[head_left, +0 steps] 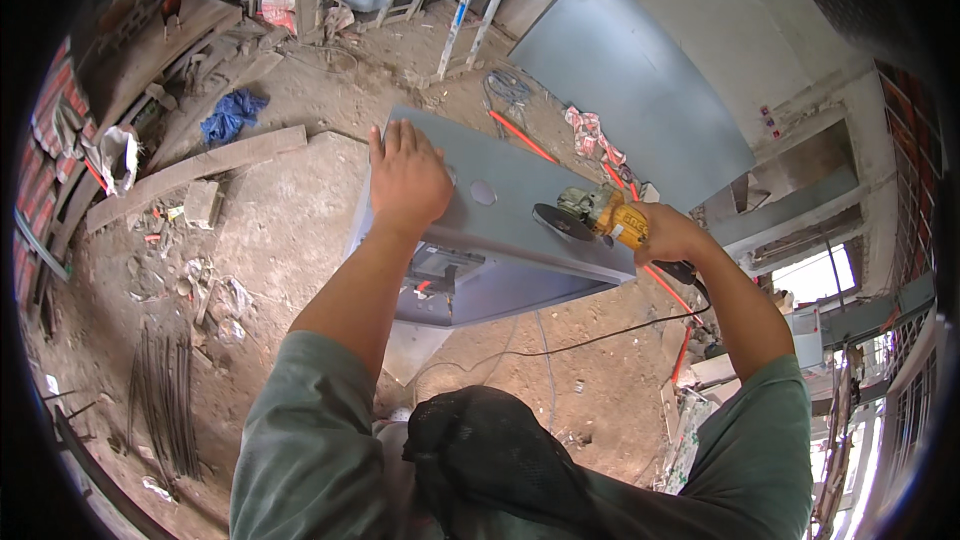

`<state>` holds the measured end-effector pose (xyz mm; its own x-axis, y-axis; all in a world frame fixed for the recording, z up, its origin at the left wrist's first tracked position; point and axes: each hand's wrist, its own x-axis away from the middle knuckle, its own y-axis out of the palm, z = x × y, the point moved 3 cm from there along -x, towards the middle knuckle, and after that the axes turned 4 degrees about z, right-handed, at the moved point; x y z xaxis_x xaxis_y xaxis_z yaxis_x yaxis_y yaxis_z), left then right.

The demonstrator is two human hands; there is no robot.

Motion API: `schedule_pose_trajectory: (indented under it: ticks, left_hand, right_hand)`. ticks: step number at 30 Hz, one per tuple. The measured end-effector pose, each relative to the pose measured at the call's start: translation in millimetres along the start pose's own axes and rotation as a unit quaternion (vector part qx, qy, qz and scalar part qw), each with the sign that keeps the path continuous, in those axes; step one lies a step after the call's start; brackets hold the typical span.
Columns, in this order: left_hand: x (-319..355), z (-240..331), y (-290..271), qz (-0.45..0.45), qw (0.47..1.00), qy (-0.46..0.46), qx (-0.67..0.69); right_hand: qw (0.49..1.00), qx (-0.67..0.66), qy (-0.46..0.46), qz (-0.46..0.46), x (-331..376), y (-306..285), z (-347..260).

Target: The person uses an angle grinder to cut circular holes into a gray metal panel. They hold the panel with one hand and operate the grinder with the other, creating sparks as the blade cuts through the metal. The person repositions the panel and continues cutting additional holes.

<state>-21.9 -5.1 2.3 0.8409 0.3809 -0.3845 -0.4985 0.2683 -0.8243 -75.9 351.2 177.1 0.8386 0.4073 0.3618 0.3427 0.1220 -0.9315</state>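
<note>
We see a grey metal box [510, 215] in the middle of the scene, above the dirt ground [290, 240], with its open side facing near. A round hole [483, 192] shows in its top panel. Our left hand [408, 175] lies palm down at the left end of that panel, the fingers straight and slightly spread, pressing on the metal with nothing gripped. Our right hand [668, 233] is wrapped around a yellow grinder [622, 222] at the right end of the box, the fingers curled closed on its body, though we see them only in part. The grinder's dark disc [562, 221] is over the top panel; we cannot tell whether it touches.

A black cord [640, 326] curves from the grinder across the near side. An orange tube [522, 134] runs along the ground beyond the box and down its right. Farther right, a large grey sheet [640, 80] leans by the wall, with a patterned cloth [592, 135] beside it. We find a ladder [465, 0] at the far side, a blue cloth [233, 116] and a wooden plank [205, 168] at far left, and thin rods [165, 400] at near left.
</note>
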Motion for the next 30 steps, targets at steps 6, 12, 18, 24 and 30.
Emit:
schedule_pose_trajectory:
  ticks: [6, 12, 18, 24, 30]
  left_hand:
    - [1, 1, -2, 0.002, 1.0, 0.001, 0.009]
    - [1, 1, -2, 0.003, 1.0, -0.002, 0.006]
    - [1, 2, -2, -0.001, 1.0, -0.003, 0.007]
    - [0, 2, 2, -0.003, 1.0, -0.009, 0.012]
    - [1, 2, 0, 0.003, 1.0, -0.008, 0.009]
  right_hand:
    - [1.0, 0.02, 0.004, -0.016, -3, 1, -1]
    - [0.999, 0.023, 0.013, -0.025, -4, -1, -9]
    - [1.0, 0.014, 0.002, -0.025, -8, -3, -10]
    - [0.999, 0.02, 0.007, -0.035, -9, -3, -11]
    - [0.999, 0.028, 0.005, -0.036, -10, -4, -16]
